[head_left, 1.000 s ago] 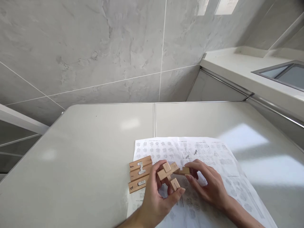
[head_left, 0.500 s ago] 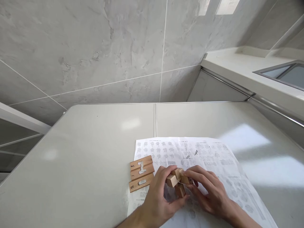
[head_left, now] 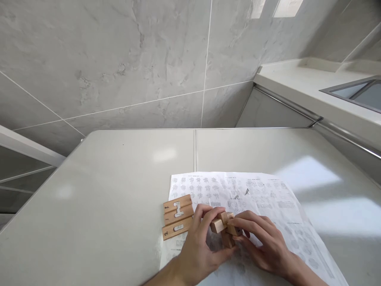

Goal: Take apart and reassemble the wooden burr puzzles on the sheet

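Note:
Both hands grip a small wooden burr puzzle (head_left: pixel 226 229) made of interlocked blocks, held just over a printed paper sheet. My left hand (head_left: pixel 200 243) is closed on its left side, fingers on the upper blocks and thumb near the lower one. From the right, my right hand (head_left: pixel 262 238) pinches a block with thumb and fingertips. To the left of my left hand lie several flat wooden pieces with cut-out slots: one marked 3 (head_left: pixel 170 204), one marked 1 (head_left: pixel 169 217) and one marked 2 (head_left: pixel 169 231). Parts of the puzzle are hidden behind my fingers.
The creased paper sheet (head_left: pixel 279 202) carries rows of small printed diagrams and rests on a pale, glossy table (head_left: pixel 119 190) with a seam. A white counter (head_left: pixel 300 79) stands at the right. Grey floor tiles (head_left: pixel 104 59) show past the table's far edge.
The puzzle has turned slightly and shifted a little to the right, with both hands still on it. The flat slotted pieces lie as before.

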Demonstrator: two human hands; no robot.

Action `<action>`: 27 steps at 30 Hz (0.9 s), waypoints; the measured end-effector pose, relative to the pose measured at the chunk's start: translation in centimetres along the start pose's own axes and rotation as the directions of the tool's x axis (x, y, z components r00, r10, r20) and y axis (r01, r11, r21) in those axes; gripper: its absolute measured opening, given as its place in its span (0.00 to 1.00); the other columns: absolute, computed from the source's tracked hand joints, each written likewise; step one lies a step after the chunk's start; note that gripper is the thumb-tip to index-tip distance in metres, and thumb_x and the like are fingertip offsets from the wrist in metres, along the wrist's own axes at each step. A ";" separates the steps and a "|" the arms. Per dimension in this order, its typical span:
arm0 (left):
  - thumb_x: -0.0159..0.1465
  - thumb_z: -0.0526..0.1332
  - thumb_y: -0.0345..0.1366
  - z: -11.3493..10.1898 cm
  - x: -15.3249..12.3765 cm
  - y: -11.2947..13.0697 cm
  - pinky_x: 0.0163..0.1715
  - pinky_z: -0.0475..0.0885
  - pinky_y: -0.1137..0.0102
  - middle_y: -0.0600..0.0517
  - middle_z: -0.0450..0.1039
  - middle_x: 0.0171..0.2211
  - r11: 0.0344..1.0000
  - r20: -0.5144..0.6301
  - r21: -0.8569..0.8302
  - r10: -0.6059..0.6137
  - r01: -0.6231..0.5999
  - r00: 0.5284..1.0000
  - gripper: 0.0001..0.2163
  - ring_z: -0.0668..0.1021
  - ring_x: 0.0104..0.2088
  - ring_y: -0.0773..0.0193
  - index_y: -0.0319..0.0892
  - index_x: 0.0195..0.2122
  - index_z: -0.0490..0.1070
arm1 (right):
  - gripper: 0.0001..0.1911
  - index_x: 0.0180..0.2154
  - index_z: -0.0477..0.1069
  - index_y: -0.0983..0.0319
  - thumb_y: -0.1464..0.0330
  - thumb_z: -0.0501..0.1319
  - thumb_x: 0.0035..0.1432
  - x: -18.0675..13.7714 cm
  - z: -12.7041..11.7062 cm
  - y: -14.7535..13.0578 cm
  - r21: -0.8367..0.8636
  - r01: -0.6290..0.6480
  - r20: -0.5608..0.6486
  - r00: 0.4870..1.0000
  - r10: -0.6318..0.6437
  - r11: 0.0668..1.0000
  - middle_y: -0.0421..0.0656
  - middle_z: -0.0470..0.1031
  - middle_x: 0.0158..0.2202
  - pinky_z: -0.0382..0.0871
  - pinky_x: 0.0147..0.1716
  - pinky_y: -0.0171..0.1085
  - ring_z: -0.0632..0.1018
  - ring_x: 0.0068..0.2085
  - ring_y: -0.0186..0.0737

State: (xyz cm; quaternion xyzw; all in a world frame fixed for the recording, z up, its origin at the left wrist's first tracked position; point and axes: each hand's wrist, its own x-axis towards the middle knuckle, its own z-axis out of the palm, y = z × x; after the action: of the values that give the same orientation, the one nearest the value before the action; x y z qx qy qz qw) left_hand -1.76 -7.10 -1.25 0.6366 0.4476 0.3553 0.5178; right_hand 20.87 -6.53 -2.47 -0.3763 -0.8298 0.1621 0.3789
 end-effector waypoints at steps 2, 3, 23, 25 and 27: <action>0.61 0.80 0.40 0.0 0.0 0.0 0.59 0.77 0.56 0.47 0.67 0.57 1.000 -0.001 0.014 -0.001 0.001 1.000 0.33 0.77 0.55 0.51 0.56 0.66 0.71 | 0.14 0.57 0.72 0.56 0.73 0.56 0.76 -0.1 0.0 0.0 -0.004 -0.007 -0.011 1.000 0.007 1.000 0.46 0.85 0.40 0.75 0.32 0.39 0.88 0.36 0.45; 0.61 0.80 0.41 -0.1 0.0 0.0 0.59 0.77 0.55 0.46 0.67 0.58 1.000 -0.003 0.025 0.001 -0.001 1.000 0.33 0.77 0.56 0.50 0.56 0.66 0.71 | 0.14 0.57 0.73 0.55 0.73 0.56 0.76 -0.1 0.0 0.0 -0.006 -0.009 -0.017 1.000 0.009 1.000 0.46 0.85 0.40 0.74 0.32 0.39 0.87 0.36 0.45; 0.55 0.83 0.47 -0.2 0.3 0.6 0.55 0.78 0.61 0.48 0.83 0.50 0.968 -0.001 -0.250 -0.015 0.014 1.000 0.36 0.83 0.49 0.52 0.49 0.63 0.74 | 0.13 0.58 0.69 0.58 0.60 0.51 0.82 0.6 0.6 -0.4 0.323 -0.146 -0.053 0.984 0.171 0.935 0.44 0.72 0.37 0.75 0.31 0.41 0.76 0.33 0.45; 0.55 0.83 0.46 -0.4 0.4 0.7 0.54 0.78 0.61 0.48 0.82 0.50 0.953 0.023 -0.304 -0.003 0.010 1.000 0.36 0.83 0.49 0.52 0.49 0.63 0.74 | 0.12 0.58 0.69 0.57 0.62 0.52 0.81 0.6 0.7 -0.1 0.326 -0.182 0.016 0.982 0.187 0.928 0.45 0.72 0.39 0.75 0.32 0.41 0.77 0.35 0.45; 0.55 0.83 0.45 -0.5 0.5 0.7 0.53 0.78 0.61 0.49 0.81 0.49 0.943 0.061 -0.334 0.021 0.000 0.998 0.36 0.82 0.49 0.52 0.50 0.62 0.74 | 0.11 0.56 0.69 0.56 0.62 0.51 0.81 0.4 0.7 0.2 0.322 -0.197 0.093 0.980 0.177 0.926 0.46 0.74 0.41 0.75 0.33 0.41 0.77 0.35 0.45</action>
State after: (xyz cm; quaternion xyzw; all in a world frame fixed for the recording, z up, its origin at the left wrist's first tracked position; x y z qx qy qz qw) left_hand -1.89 -6.53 -0.49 0.5532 0.3608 0.4082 0.6302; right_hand 20.25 -6.08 -2.85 -0.3797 -0.7626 0.3456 0.3935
